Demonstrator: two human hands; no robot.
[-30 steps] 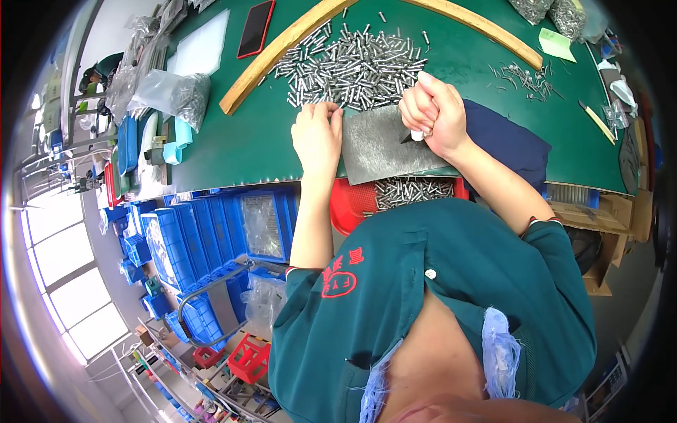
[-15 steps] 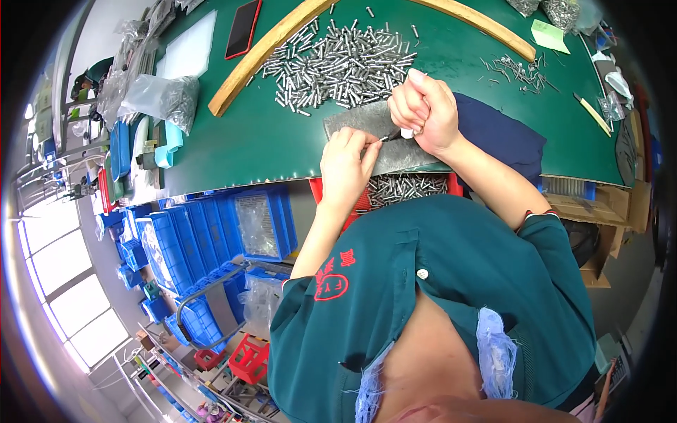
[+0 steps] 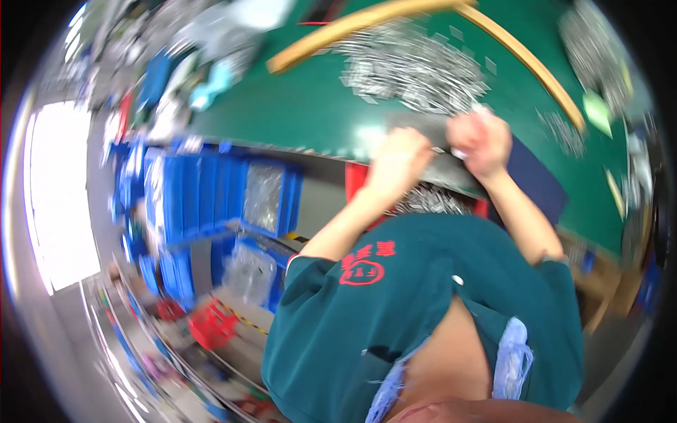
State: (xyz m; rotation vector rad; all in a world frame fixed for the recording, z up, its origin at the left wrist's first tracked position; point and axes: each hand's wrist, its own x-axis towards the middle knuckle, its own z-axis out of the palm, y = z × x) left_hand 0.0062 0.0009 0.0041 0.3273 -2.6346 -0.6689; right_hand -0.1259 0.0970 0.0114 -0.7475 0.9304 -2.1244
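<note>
Over a dark grey pad (image 3: 451, 171) at the table's near edge, my two hands work close together, both smeared by motion. My left hand (image 3: 400, 162) is closed in a pinch, and a small bright metal bolt shows at its fingertips. Closed like a fist, my right hand (image 3: 483, 144) faces it, with something white at its lower fingers that I cannot make out. Just beyond the hands lies a heap of silvery bolts (image 3: 416, 67). Below the pad, a red bin (image 3: 357, 180) holds more bolts (image 3: 434, 200). Dark blue cloth (image 3: 530, 180) lies beside my right forearm.
Two wooden strips (image 3: 352, 27) frame the heap on the green table (image 3: 282, 106). Thin metal pieces (image 3: 564, 134) and a yellow-handled blade (image 3: 615, 192) lie at the right. Blue crates (image 3: 201, 197) stand below at the left, with a red basket (image 3: 214, 323) on the floor.
The whole view has swung and blurred, so the table and hands appear further right and tilted. Both hands keep their closed shapes near each other over the pad.
</note>
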